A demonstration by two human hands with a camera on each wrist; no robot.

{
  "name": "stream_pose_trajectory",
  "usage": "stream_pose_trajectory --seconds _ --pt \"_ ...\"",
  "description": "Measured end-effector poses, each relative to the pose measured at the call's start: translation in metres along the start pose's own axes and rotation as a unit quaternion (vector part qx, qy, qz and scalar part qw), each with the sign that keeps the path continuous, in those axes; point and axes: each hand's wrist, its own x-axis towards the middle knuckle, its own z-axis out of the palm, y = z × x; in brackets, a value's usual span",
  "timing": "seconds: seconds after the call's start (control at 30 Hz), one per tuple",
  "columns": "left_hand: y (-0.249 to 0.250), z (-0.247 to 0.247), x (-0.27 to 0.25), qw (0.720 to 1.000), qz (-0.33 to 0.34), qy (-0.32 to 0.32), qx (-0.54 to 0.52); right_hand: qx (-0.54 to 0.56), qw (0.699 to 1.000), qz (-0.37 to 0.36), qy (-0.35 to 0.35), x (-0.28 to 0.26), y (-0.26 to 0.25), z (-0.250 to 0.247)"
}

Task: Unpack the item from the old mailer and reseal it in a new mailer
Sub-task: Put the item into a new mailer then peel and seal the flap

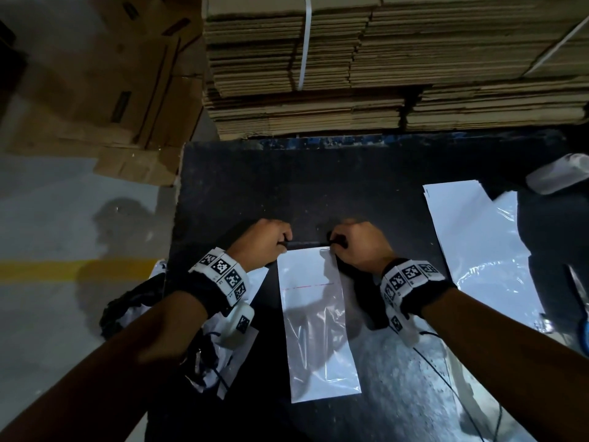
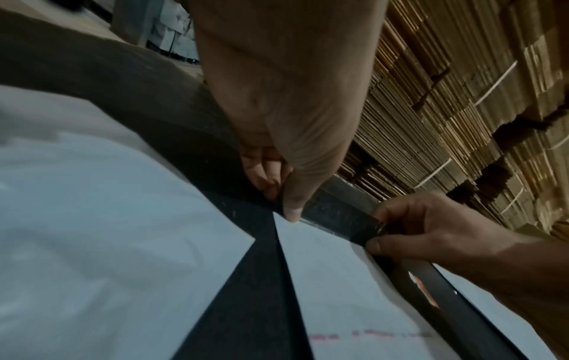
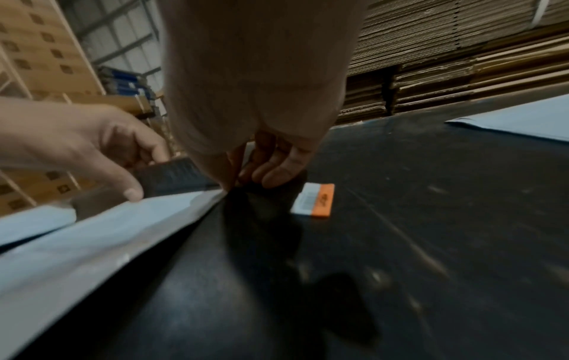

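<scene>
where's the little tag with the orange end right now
In the right wrist view, the small white barcode tag with an orange end lies flat on the black table, just right of the right hand's fingertips and the white plastic mailer.

The white mailer [image 1: 318,330] lies flat on the black table [image 1: 350,193], its dark flap [image 2: 335,219] lifted at the far end.

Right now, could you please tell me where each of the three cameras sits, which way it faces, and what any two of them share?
Head: worn on the head, looking forward and down at the black table; both forearms, left hand and right hand show.
Left wrist: looks along the left hand at the mailer's black flap; the right hand enters from the right.
Right wrist: looks along the right hand toward the orange-ended label; the left hand enters from the left.
Shared: all show both hands pinching the white mailer flap, and stacked flat cardboard behind.
</scene>
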Motion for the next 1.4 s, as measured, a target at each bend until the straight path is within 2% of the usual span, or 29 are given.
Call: stream_pose_trajectory --seconds 0.2,0.37,0.47,0.73,1.0,1.23,1.4 --pt "-0.009 0.008 -0.007 0.990 0.057 0.024 0.125 -0.049 0.998 -0.038 0.005 -0.004 0.001 0.004" --pt "-0.011 0.013 -0.019 0.955 0.148 0.014 0.256 -0.089 0.994 -0.066 -0.018 -0.004 -0.001 0.001" --pt "-0.007 0.015 -0.025 0.947 0.172 0.022 0.271 -0.105 0.991 -0.081 -0.018 -0.005 0.000 0.001" --pt "-0.008 0.020 -0.031 0.930 0.182 0.005 0.321 -0.125 0.984 -0.128 0.021 -0.007 0.006 0.011" --pt "-0.004 0.020 -0.038 0.919 0.175 0.001 0.352 -0.155 0.979 -0.131 -0.023 -0.012 0.005 0.008" --pt "-0.005 0.025 -0.048 0.916 0.166 0.008 0.364 -0.156 0.976 -0.151 -0.033 -0.023 0.007 0.005" --pt "-0.002 0.029 -0.061 0.912 0.133 0.004 0.388 -0.154 0.978 -0.132 -0.050 -0.028 0.002 0.001"
